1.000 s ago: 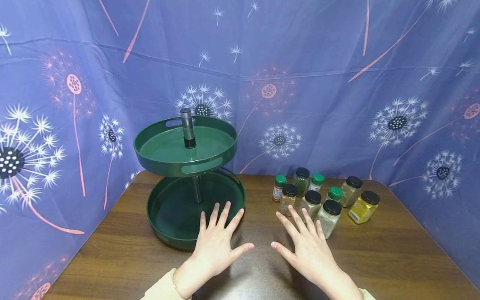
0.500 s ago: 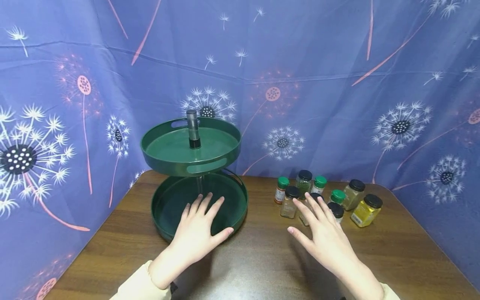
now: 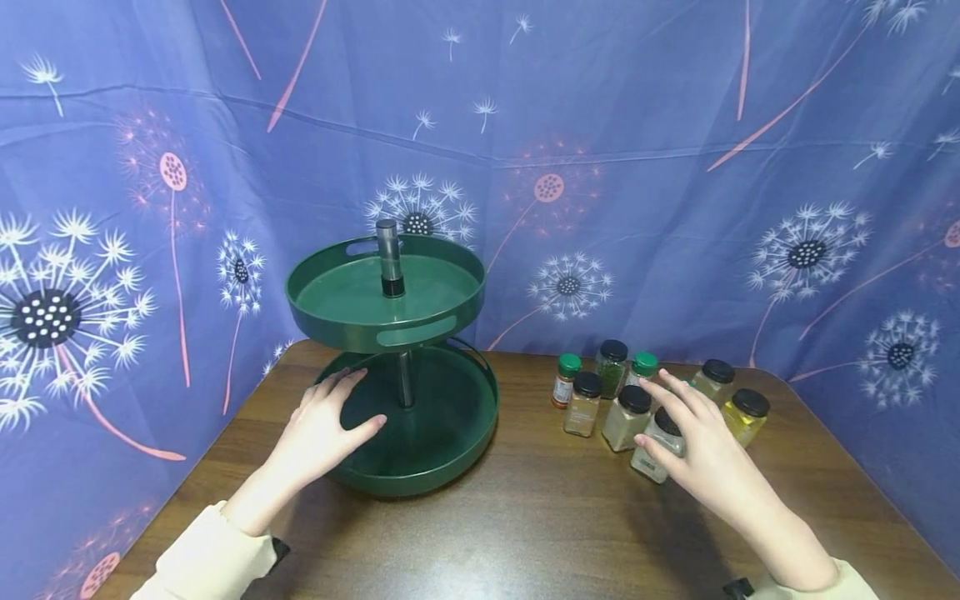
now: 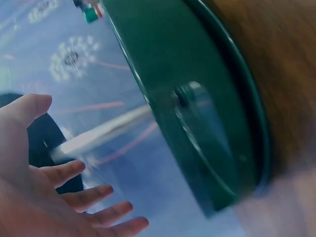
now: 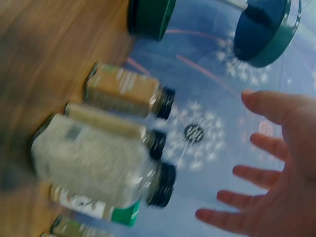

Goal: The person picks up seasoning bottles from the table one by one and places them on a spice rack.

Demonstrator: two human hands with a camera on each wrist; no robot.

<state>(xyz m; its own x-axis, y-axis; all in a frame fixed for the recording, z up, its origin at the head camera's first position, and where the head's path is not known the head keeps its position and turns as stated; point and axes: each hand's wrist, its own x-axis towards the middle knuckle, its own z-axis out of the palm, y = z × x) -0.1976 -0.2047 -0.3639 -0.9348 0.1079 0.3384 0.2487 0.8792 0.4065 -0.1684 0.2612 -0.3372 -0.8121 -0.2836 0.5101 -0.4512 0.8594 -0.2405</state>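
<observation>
A green two-tier round tray stands on the left, its upper tray (image 3: 337, 323) and lower tray (image 3: 442, 479) joined by a metal post (image 3: 391, 258). My left hand (image 3: 318, 429) hovers at the left side of the lower tray, fingers spread and lightly bent, holding nothing. In the left wrist view, the green tray wall (image 4: 173, 49) with its handle slot lies beyond the fingers. My right hand (image 3: 708, 454) is over the spice jars, fingers relaxed, nothing held. It partly covers a black-capped jar of pale granules (image 3: 651, 461), also a large jar (image 5: 89, 163) in the right wrist view.
Several more spice jars cluster on the right, including a green-capped bottle (image 3: 564, 387), a tan black-capped jar (image 3: 582, 414) and a yellow jar (image 3: 738, 427). All stand on a brown wooden table (image 3: 480, 533). A blue dandelion-print cloth (image 3: 645, 225) hangs behind and beside the table.
My hands have moved apart. The left went leftward from in front of the lower tray to its left side; the right shifted rightward over the jars. The tiered tray and jars stayed put.
</observation>
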